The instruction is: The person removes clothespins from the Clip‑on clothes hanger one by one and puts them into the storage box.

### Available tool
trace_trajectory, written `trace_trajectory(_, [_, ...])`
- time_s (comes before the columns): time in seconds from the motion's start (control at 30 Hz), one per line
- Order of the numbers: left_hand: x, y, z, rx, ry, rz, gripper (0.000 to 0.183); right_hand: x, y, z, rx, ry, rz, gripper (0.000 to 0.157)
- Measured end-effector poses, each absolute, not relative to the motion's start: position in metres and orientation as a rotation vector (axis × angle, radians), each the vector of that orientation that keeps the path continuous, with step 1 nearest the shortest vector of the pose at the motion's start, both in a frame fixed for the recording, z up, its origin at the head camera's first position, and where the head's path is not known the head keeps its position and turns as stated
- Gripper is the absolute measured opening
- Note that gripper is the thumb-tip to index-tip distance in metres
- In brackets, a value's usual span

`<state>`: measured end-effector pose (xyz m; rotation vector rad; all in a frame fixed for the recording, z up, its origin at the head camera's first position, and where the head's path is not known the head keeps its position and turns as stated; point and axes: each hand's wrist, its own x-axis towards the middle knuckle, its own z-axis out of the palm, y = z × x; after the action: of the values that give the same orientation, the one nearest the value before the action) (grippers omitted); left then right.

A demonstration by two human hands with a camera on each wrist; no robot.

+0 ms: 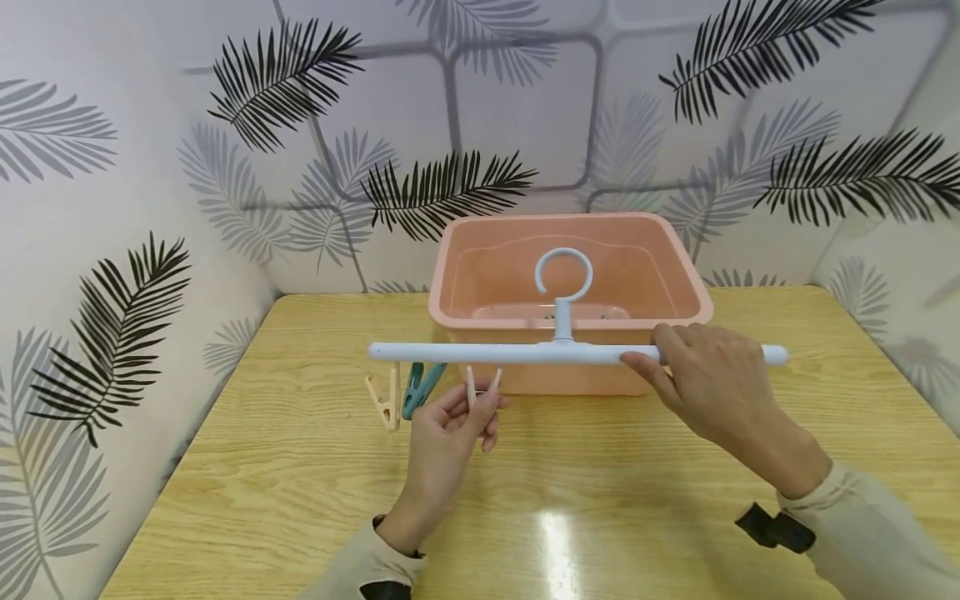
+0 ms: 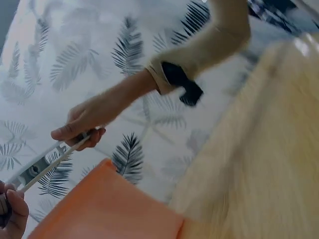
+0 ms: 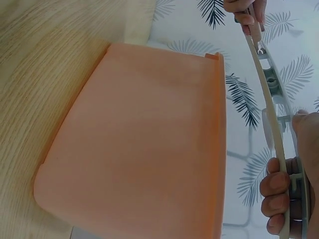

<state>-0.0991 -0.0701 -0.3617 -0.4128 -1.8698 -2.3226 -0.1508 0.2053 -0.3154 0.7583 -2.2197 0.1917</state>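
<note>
My right hand (image 1: 708,379) grips the right part of a pale blue clothes hanger (image 1: 480,353), a straight bar with a round hook standing up from its middle. In the right wrist view its fingers (image 3: 275,191) curl round the bar. Below the bar, my left hand (image 1: 450,437) pinches a pale pink clothespin (image 1: 472,387) between thumb and fingers, its two prongs pointing up toward the bar. A cream clothespin (image 1: 388,404) and a teal clothespin (image 1: 420,393) show just under the bar's left end, their tops overlapping it in the head view.
Behind the hanger a pink plastic tub (image 1: 570,372) stands on the wood-grain table (image 1: 300,483), with a few small things partly visible at its bottom. Leaf-patterned wall covering (image 1: 517,108) rises behind and beside the table.
</note>
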Motion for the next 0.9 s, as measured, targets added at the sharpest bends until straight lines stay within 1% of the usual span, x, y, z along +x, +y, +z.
trace_trajectory(0.13, [-0.0984, -0.0750, -0.3619, -0.638, -2.023, -1.656, 0.015, -0.1494, 0.2065, -0.3174, 0.773, -2.202, 0.195, 0.060])
trace_trajectory(0.27, [-0.0995, -0.0777, -0.3581, -0.676, -2.065, -1.225, 0.006, -0.1488, 0.2070, -0.3184, 0.781, -2.193, 0.192, 0.060])
trace_trajectory(0.43, [-0.0979, -0.0780, -0.3531, -0.680, -2.113, -0.949, 0.013, -0.1496, 0.2063, -0.3203, 0.798, -2.186, 0.191, 0.059])
trace_trajectory(0.6, [-0.0999, -0.0766, -0.3533, -0.704, -2.075, -0.692, 0.014, -0.1494, 0.2043, -0.3214, 0.797, -2.159, 0.203, 0.058])
trace_trajectory(0.67, [-0.1010, -0.0763, -0.3542, -0.703, -2.045, -0.612, 0.017, -0.1489, 0.2038, -0.3218, 0.796, -2.150, 0.203, 0.058])
trace_trajectory(0.8, [-0.1017, -0.0765, -0.3547, -0.705, -2.002, -0.568, 0.030, -0.1486, 0.2034, -0.3228, 0.793, -2.130, 0.202, 0.058])
trace_trajectory(0.9, [-0.1009, -0.0780, -0.3540, -0.708, -1.996, -0.576, 0.034, -0.1483, 0.2028, -0.3231, 0.791, -2.123, 0.205, 0.058])
